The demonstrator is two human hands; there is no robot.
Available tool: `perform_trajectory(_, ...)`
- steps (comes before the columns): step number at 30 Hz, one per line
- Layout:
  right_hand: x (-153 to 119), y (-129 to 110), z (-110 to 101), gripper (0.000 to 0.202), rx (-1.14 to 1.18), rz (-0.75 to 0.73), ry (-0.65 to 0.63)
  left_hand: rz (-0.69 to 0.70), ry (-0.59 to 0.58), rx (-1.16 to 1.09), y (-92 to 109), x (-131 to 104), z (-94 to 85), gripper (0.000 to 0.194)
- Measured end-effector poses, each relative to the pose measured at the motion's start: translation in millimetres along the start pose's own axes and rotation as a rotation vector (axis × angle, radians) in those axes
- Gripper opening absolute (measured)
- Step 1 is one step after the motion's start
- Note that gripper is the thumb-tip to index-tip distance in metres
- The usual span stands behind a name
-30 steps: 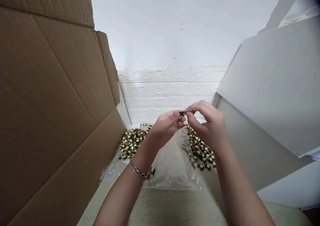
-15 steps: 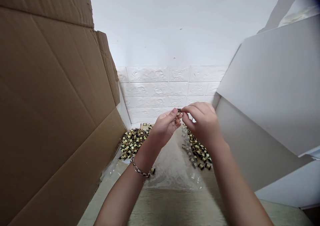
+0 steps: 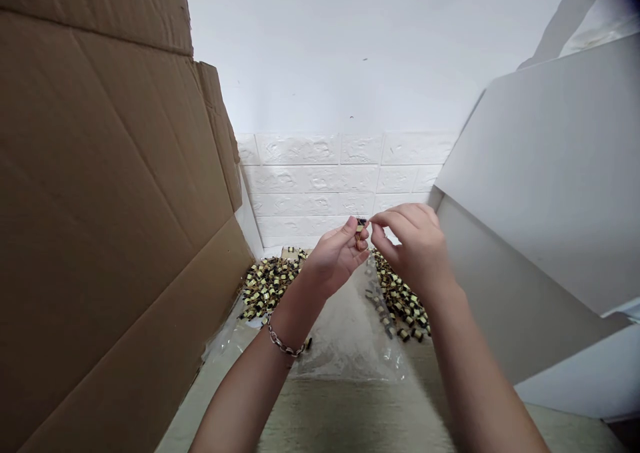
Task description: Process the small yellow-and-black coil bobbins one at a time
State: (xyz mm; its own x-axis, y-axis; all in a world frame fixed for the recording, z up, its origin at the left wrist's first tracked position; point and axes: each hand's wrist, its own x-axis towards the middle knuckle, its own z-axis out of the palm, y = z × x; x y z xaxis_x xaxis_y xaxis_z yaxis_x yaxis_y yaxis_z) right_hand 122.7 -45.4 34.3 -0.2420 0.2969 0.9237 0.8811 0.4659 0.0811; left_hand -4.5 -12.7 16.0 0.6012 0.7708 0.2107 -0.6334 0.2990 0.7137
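A small black and yellow wound part (image 3: 360,227) with thin pins on top and copper-coloured wires below is pinched between the thumb and fingers of my left hand (image 3: 334,256). Just to its right is my right hand (image 3: 413,243), thumb and index finger bent close together at the part's edge; whatever may be between those fingertips is too small to make out. Similar parts lie in a left pile (image 3: 267,283) and in a right pile (image 3: 400,299), partly behind my forearms.
A clear plastic bag (image 3: 345,353) lies flat on the pale table (image 3: 350,413) between the piles. Tall brown cardboard (image 3: 110,193) stands at the left, white panels (image 3: 545,166) at the right, and a white brick-patterned wall (image 3: 310,149) behind.
My right hand has shifted slightly right, and its fingertips are a little farther from my left thumb. More of the held part shows. My left hand still grips it.
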Motion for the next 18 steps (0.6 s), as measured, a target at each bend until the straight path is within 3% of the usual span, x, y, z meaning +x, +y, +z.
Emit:
perform_trajectory(8, 2.8, -0.2, -1.6, 0.010, 0.331, 0.219, -0.049, -0.152, -0.025, -0.147, 4.7, -0.7, -1.2, 0.022)
perform_trajectory(18, 1.2, 0.5, 1.5, 0.009, 0.399, 0.293, -0.059, -0.186, -0.029, -0.145, 6.2, -0.1, -2.0, 0.023)
